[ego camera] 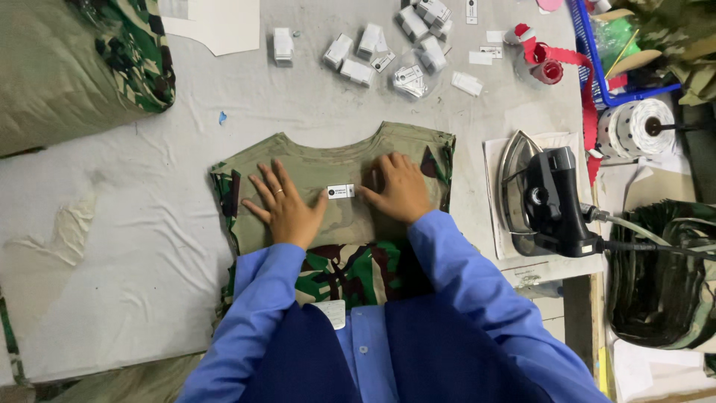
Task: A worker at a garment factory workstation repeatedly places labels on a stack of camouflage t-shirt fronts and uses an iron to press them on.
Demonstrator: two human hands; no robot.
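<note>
The folded camouflage shirt (335, 201) lies flat on the white padded desk (112, 246), right in front of the person, collar end pointing away from them. Both hands are spread open and pressed palm-down on it: the left hand (282, 205) on the left half, a ring on one finger, the right hand (399, 188) on the right half. Between the two hands sits a small white label (341, 191) on the olive inside of the cloth.

The sleeves look already tucked in and the sides turned under, so the folding seems well along; the lower part nearest the person, where the green and brown pattern shows, hangs unfolded over the desk edge.

To the right of the shirt a black iron (548, 198) rests on a paper sheet, untouched. Beyond the shirt, small white label bundles (373, 52) lie scattered, and further right of them a red ribbon (567, 63). A big roll of camouflage cloth (74, 60) sits off to the shirt's far left.
</note>
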